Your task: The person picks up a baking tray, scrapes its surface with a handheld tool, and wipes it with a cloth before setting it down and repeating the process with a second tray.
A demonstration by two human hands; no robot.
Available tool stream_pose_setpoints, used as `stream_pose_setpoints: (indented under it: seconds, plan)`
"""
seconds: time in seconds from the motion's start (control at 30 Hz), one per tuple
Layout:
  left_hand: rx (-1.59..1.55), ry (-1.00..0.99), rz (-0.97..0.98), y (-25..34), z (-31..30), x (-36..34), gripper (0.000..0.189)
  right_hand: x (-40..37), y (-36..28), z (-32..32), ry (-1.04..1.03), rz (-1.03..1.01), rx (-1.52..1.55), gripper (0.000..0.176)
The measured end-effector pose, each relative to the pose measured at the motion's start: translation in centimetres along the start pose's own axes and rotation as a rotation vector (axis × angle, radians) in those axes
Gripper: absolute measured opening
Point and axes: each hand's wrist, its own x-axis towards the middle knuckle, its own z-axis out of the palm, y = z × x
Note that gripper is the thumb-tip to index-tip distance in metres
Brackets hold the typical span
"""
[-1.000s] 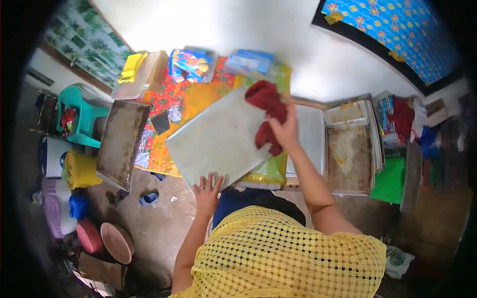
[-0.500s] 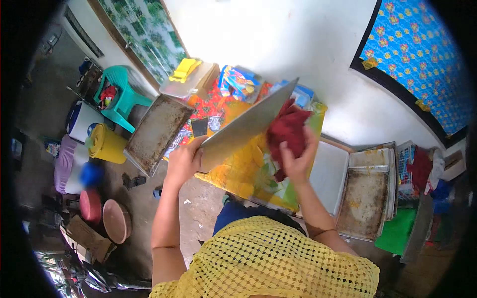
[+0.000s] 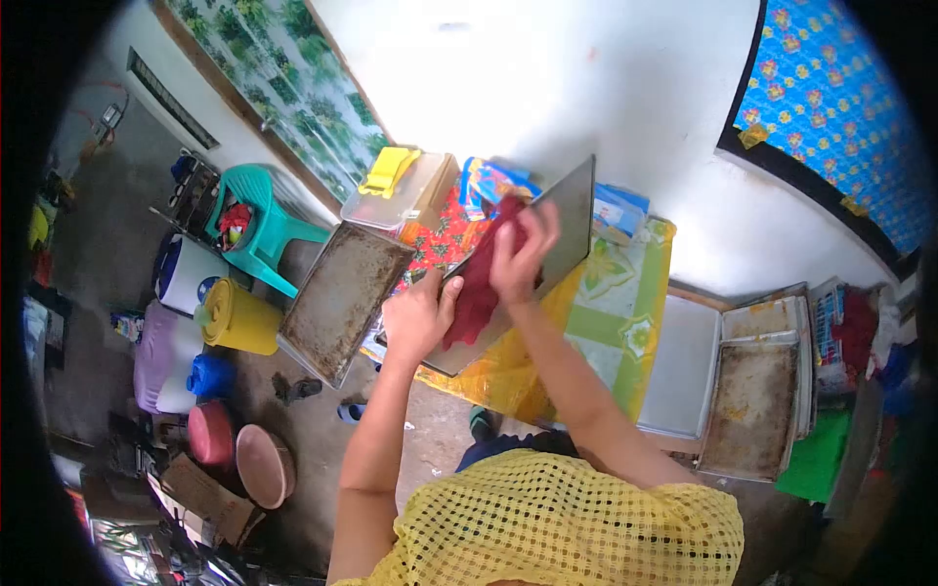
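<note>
My left hand point(image 3: 418, 317) grips the near left edge of a flat metal baking tray point(image 3: 575, 223), which is held up at a slant over the table. In my right hand point(image 3: 522, 256) is a crumpled dark red cloth point(image 3: 477, 295), lying against the tray's face. The right fingers are slightly blurred, and the cloth covers much of the tray's left part. Below is a table with a patterned plastic cover point(image 3: 625, 327).
A stained tray point(image 3: 344, 298) leans at the table's left side. More trays point(image 3: 747, 405) stand at the right. A plastic box point(image 3: 396, 200) sits at the back of the table. Left are a green chair point(image 3: 256, 220), a yellow bucket point(image 3: 242, 317) and basins point(image 3: 264, 467).
My right hand has brought the red cloth leftward onto the tray's face, near my left hand. The tray has turned, so more of that face shows. The camera view has shifted slightly.
</note>
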Motion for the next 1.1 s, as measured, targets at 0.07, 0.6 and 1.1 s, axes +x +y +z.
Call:
stream_pose_setpoints:
  seconds: [0.07, 0.6, 1.1]
  plan:
    - [0.009, 0.058, 0.047, -0.6, 0.3, 0.5, 0.034, 3.2, 4.0, 0.7, 0.176, 0.092, -0.141, 0.032]
    - [0.032, 0.093, 0.011, -2.8, 2.3, 2.2, 0.024, -23.3, 9.8, -2.3, -0.063, 0.848, -0.587, 0.053]
    - [-0.023, 0.106, 0.109, -8.0, 1.5, 2.1, 0.022, -13.7, -5.7, -7.3, -0.847, 0.782, 0.289, 0.048]
